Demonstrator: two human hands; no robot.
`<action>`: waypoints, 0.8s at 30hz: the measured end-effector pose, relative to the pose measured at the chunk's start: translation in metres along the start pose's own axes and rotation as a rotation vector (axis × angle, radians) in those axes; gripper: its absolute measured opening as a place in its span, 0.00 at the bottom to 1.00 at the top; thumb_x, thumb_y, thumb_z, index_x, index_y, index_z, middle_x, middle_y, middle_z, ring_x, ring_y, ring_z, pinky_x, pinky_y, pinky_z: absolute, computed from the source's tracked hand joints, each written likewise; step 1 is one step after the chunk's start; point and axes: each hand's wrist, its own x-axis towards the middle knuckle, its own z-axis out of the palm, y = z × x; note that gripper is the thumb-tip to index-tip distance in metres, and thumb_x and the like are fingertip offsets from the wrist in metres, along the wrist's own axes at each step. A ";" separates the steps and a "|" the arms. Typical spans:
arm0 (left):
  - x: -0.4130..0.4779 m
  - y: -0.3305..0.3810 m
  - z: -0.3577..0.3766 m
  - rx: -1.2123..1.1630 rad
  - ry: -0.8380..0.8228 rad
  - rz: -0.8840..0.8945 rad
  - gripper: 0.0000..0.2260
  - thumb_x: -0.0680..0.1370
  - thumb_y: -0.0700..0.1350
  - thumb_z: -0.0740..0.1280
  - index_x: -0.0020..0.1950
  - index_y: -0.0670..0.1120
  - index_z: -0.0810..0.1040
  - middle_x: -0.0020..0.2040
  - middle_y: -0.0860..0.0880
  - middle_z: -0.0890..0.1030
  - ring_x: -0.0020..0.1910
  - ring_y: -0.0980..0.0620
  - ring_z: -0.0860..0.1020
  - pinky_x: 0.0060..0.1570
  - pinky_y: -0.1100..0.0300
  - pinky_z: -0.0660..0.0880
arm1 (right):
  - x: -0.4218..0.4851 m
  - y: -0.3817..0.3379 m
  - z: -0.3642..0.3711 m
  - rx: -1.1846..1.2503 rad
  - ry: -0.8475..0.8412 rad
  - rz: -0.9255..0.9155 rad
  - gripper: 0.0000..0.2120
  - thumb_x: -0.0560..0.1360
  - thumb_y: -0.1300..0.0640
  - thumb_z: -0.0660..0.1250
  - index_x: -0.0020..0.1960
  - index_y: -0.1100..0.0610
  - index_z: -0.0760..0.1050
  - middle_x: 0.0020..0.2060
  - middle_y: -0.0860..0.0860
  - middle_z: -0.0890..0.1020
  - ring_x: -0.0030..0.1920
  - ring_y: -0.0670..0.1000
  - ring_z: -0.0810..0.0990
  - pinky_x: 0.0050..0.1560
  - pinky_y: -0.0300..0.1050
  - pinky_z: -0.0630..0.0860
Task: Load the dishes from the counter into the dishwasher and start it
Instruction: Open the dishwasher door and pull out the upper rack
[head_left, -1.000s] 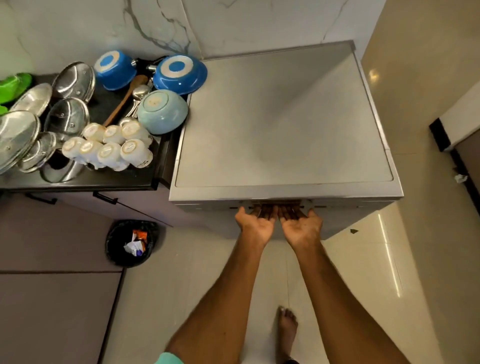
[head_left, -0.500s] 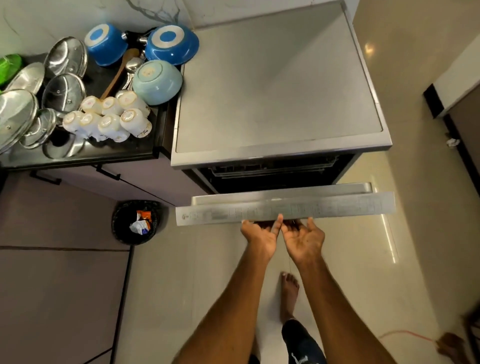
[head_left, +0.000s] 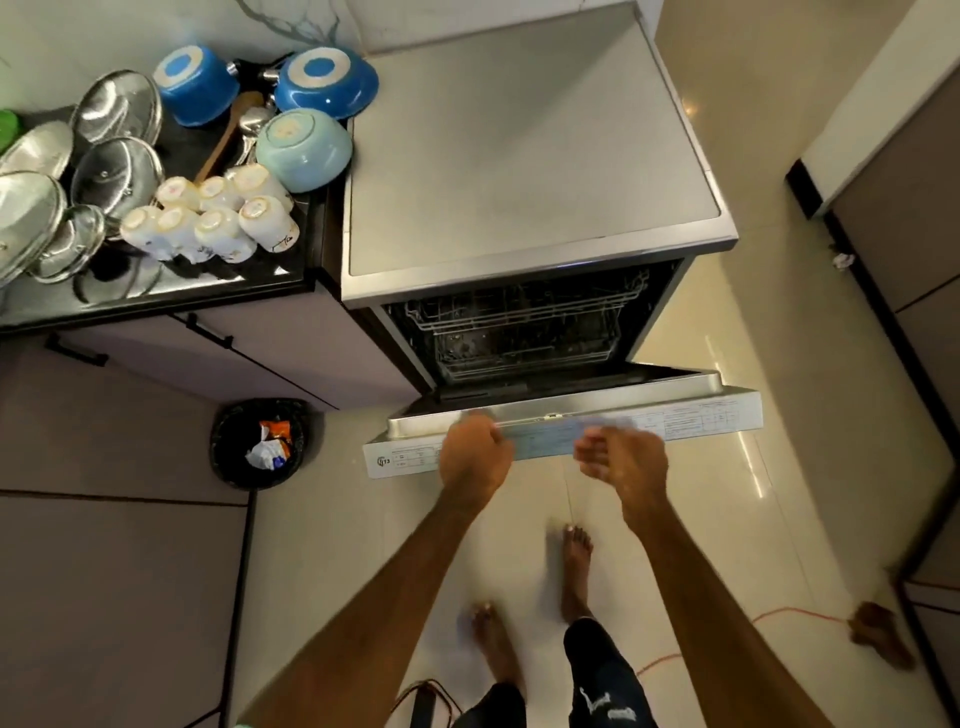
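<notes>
The dishwasher (head_left: 519, 156) stands right of the black counter (head_left: 156, 296), its door (head_left: 691, 415) tilted partly down. Wire racks (head_left: 519, 322) show inside the dark tub. My left hand (head_left: 475, 457) grips the door's top edge, fingers curled over it. Just in front of that edge, my right hand (head_left: 623, 465) is blurred, fingers loose and holding nothing. On the counter sit two blue pots (head_left: 195, 85) (head_left: 324, 80), a pale blue bowl (head_left: 304, 148), several upturned white cups (head_left: 218, 218), steel lids (head_left: 117, 106) and a wooden spoon (head_left: 228, 137).
A black trash bin (head_left: 260, 441) with wrappers stands on the floor left of the door. My bare feet (head_left: 576, 566) are just behind the door. An orange cable (head_left: 779, 616) and another person's foot (head_left: 883, 639) lie at the lower right. Dark cabinets line the right side.
The dishwasher door went from closed to partly lowered, exposing the racks. My right hand came off the door edge while my left hand stayed on it.
</notes>
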 end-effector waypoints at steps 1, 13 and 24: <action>0.006 0.000 -0.001 -0.001 0.036 0.076 0.10 0.80 0.50 0.62 0.54 0.46 0.77 0.50 0.48 0.79 0.49 0.48 0.78 0.49 0.51 0.80 | -0.002 -0.009 0.002 -0.174 0.026 -0.177 0.09 0.79 0.57 0.66 0.47 0.62 0.82 0.41 0.56 0.86 0.42 0.57 0.86 0.44 0.45 0.84; 0.027 -0.045 0.043 0.299 -0.103 0.374 0.17 0.84 0.54 0.52 0.64 0.50 0.75 0.63 0.45 0.79 0.62 0.41 0.76 0.67 0.41 0.69 | 0.079 0.067 0.004 -1.292 -0.022 -0.726 0.26 0.81 0.41 0.48 0.67 0.55 0.73 0.64 0.55 0.77 0.68 0.58 0.71 0.72 0.60 0.64; -0.053 -0.140 0.168 0.342 -0.635 0.299 0.19 0.80 0.53 0.52 0.65 0.53 0.76 0.63 0.43 0.79 0.61 0.38 0.78 0.60 0.45 0.75 | 0.054 0.269 -0.046 -1.486 -0.169 -0.425 0.29 0.81 0.40 0.49 0.70 0.56 0.75 0.69 0.57 0.76 0.72 0.64 0.70 0.71 0.70 0.60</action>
